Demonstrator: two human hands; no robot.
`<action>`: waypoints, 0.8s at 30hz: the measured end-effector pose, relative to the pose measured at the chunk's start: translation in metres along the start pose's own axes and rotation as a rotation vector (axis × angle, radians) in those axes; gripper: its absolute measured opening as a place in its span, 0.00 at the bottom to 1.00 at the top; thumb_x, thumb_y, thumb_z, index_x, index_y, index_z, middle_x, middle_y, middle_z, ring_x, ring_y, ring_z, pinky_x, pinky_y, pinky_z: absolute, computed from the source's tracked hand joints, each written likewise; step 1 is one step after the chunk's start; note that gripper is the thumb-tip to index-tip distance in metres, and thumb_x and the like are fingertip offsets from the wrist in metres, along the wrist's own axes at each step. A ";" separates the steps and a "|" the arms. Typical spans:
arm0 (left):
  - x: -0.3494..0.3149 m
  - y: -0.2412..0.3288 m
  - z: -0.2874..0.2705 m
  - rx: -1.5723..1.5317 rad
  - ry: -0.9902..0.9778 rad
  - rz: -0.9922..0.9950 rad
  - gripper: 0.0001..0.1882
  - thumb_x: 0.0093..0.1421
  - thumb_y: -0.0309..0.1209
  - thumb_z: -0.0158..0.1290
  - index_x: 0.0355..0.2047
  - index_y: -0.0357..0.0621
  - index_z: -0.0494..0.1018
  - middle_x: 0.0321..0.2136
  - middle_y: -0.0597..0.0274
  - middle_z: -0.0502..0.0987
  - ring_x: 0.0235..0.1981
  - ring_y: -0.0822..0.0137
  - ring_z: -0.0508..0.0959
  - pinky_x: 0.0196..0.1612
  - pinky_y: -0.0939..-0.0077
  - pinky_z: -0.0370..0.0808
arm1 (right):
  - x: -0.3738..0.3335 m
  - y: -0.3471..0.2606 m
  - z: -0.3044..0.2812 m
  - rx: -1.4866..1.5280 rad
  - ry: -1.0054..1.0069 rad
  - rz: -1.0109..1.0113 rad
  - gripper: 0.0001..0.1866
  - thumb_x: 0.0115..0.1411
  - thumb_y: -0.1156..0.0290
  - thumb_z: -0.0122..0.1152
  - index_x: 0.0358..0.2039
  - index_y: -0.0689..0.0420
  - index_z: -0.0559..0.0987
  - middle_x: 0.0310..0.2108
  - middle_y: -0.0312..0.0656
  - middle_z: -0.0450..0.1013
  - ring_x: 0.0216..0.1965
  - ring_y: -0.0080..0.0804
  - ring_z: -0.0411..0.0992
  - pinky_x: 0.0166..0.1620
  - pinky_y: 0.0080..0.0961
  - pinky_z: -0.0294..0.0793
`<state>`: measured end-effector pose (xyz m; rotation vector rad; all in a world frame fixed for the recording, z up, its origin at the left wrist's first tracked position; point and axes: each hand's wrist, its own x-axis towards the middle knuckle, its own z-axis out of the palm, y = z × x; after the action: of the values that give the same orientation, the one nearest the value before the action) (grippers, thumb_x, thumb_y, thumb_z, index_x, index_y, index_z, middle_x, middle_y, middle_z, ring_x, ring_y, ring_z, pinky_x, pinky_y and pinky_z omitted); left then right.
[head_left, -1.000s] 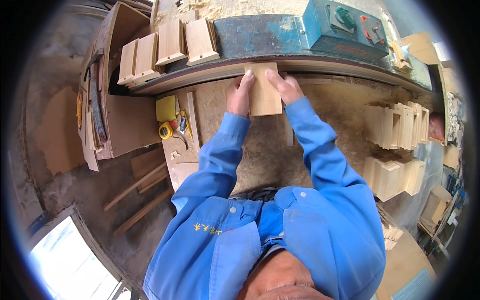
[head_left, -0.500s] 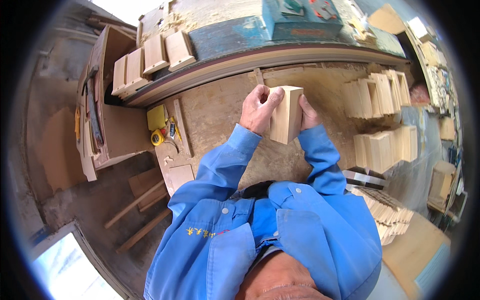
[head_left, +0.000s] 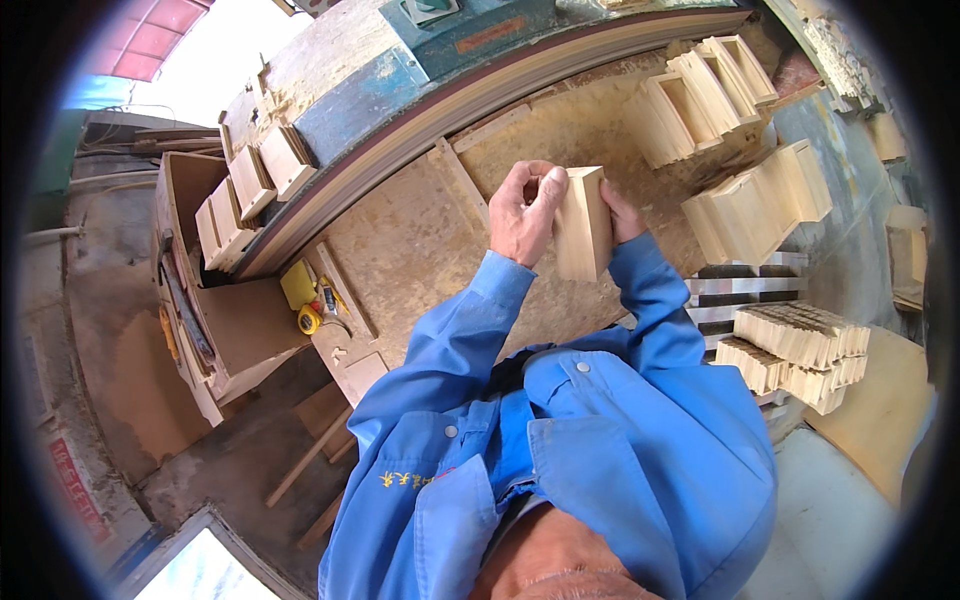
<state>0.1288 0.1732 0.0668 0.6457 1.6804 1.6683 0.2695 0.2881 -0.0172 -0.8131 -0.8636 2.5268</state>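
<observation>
Between my hands a small pale wooden box (head_left: 583,225) is held tilted above the worktable, its narrow side turned up toward me. My left hand (head_left: 524,214) grips its left edge, thumb on top and fingers curled. On the box's right side is my right hand (head_left: 625,212), its fingers partly hidden behind the wood. Beneath them spreads the brown wooden tabletop (head_left: 400,235), scuffed and dusty.
Rows of similar wooden boxes (head_left: 765,205) stand at the right. Stacked wooden pieces (head_left: 800,345) lie nearer. More boxes (head_left: 288,162) sit far left by a carton (head_left: 245,325). A yellow tape measure (head_left: 309,320) rests on the table's left. A long ledge (head_left: 420,125) bounds the far side.
The whole view has turned, so the ledge slants more and the boxes at right shift up. Both hands keep hold of the wooden box, with little change in grip.
</observation>
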 end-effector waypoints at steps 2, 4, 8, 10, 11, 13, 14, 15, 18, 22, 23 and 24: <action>0.004 -0.001 0.001 -0.079 0.011 -0.014 0.16 0.64 0.41 0.59 0.40 0.38 0.77 0.30 0.67 0.77 0.32 0.77 0.74 0.33 0.76 0.72 | 0.002 0.003 -0.004 0.024 0.014 0.022 0.30 0.69 0.46 0.54 0.56 0.61 0.75 0.51 0.45 0.78 0.47 0.32 0.78 0.51 0.28 0.77; 0.010 -0.003 0.002 -0.184 -0.009 -0.088 0.13 0.64 0.38 0.57 0.38 0.39 0.77 0.29 0.68 0.77 0.30 0.77 0.73 0.32 0.77 0.71 | 0.005 0.004 -0.007 0.019 0.006 0.041 0.30 0.69 0.46 0.53 0.57 0.61 0.75 0.51 0.45 0.78 0.48 0.33 0.78 0.51 0.29 0.77; 0.021 -0.006 0.001 -0.321 0.004 -0.273 0.08 0.65 0.33 0.51 0.35 0.44 0.76 0.27 0.70 0.75 0.26 0.77 0.72 0.29 0.80 0.69 | 0.014 0.006 -0.010 0.076 -0.049 0.051 0.31 0.69 0.46 0.52 0.57 0.61 0.75 0.51 0.46 0.78 0.49 0.34 0.77 0.52 0.30 0.77; 0.025 -0.005 -0.005 -0.396 -0.022 -0.414 0.08 0.65 0.33 0.50 0.36 0.44 0.75 0.27 0.69 0.75 0.28 0.74 0.75 0.32 0.77 0.73 | 0.018 0.006 -0.011 0.151 -0.079 0.071 0.31 0.69 0.46 0.52 0.57 0.61 0.75 0.52 0.47 0.78 0.50 0.34 0.77 0.53 0.32 0.77; 0.026 -0.005 -0.008 -0.421 -0.040 -0.444 0.09 0.67 0.34 0.50 0.38 0.44 0.75 0.29 0.68 0.76 0.29 0.73 0.76 0.34 0.75 0.74 | 0.019 0.007 -0.011 0.189 -0.087 0.083 0.31 0.69 0.46 0.52 0.57 0.61 0.75 0.52 0.47 0.78 0.50 0.35 0.77 0.53 0.33 0.77; 0.024 -0.002 -0.013 -0.428 -0.062 -0.453 0.12 0.67 0.39 0.51 0.41 0.43 0.75 0.30 0.67 0.76 0.31 0.72 0.77 0.35 0.74 0.75 | 0.020 0.007 -0.013 0.147 -0.117 0.059 0.34 0.68 0.43 0.50 0.60 0.62 0.72 0.54 0.50 0.76 0.51 0.39 0.77 0.54 0.37 0.77; 0.022 -0.001 -0.014 -0.409 -0.068 -0.430 0.15 0.67 0.42 0.52 0.42 0.42 0.74 0.30 0.66 0.76 0.32 0.72 0.77 0.34 0.75 0.75 | 0.020 0.007 -0.014 0.147 -0.177 0.031 0.36 0.68 0.42 0.48 0.62 0.62 0.71 0.55 0.51 0.75 0.52 0.41 0.77 0.55 0.39 0.77; 0.020 0.001 -0.015 -0.383 -0.072 -0.422 0.18 0.67 0.45 0.53 0.43 0.41 0.74 0.30 0.66 0.76 0.33 0.72 0.77 0.33 0.75 0.75 | 0.021 0.006 -0.015 0.111 -0.100 0.045 0.35 0.68 0.44 0.50 0.61 0.62 0.72 0.55 0.50 0.75 0.52 0.39 0.77 0.55 0.37 0.76; 0.016 0.006 -0.014 -0.143 -0.087 -0.315 0.26 0.66 0.51 0.55 0.47 0.37 0.73 0.35 0.62 0.78 0.35 0.70 0.77 0.35 0.75 0.75 | 0.025 0.005 -0.020 0.032 -0.037 0.035 0.31 0.68 0.48 0.54 0.59 0.62 0.73 0.54 0.46 0.76 0.51 0.36 0.76 0.55 0.33 0.75; 0.015 0.008 -0.016 -0.140 -0.089 -0.330 0.25 0.63 0.48 0.57 0.48 0.37 0.73 0.39 0.60 0.77 0.38 0.70 0.76 0.39 0.73 0.74 | 0.034 -0.003 -0.020 -0.117 -0.122 -0.020 0.31 0.67 0.50 0.58 0.59 0.62 0.73 0.54 0.44 0.76 0.52 0.32 0.75 0.57 0.31 0.72; 0.016 0.007 -0.016 -0.178 -0.084 -0.339 0.24 0.63 0.47 0.57 0.47 0.37 0.74 0.39 0.60 0.77 0.37 0.70 0.75 0.38 0.73 0.74 | 0.035 -0.007 -0.020 -0.146 -0.167 -0.024 0.31 0.66 0.50 0.59 0.59 0.63 0.73 0.54 0.44 0.76 0.52 0.31 0.74 0.57 0.30 0.71; 0.016 0.006 -0.017 -0.211 -0.073 -0.358 0.23 0.63 0.47 0.57 0.46 0.38 0.74 0.38 0.61 0.77 0.36 0.71 0.75 0.38 0.73 0.73 | 0.035 -0.012 -0.019 -0.156 -0.213 -0.022 0.32 0.66 0.50 0.60 0.60 0.63 0.72 0.54 0.44 0.76 0.53 0.30 0.74 0.57 0.29 0.70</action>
<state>0.1047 0.1745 0.0704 0.2804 1.4443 1.5156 0.2554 0.3227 -0.0363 -0.5812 -1.1430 2.5846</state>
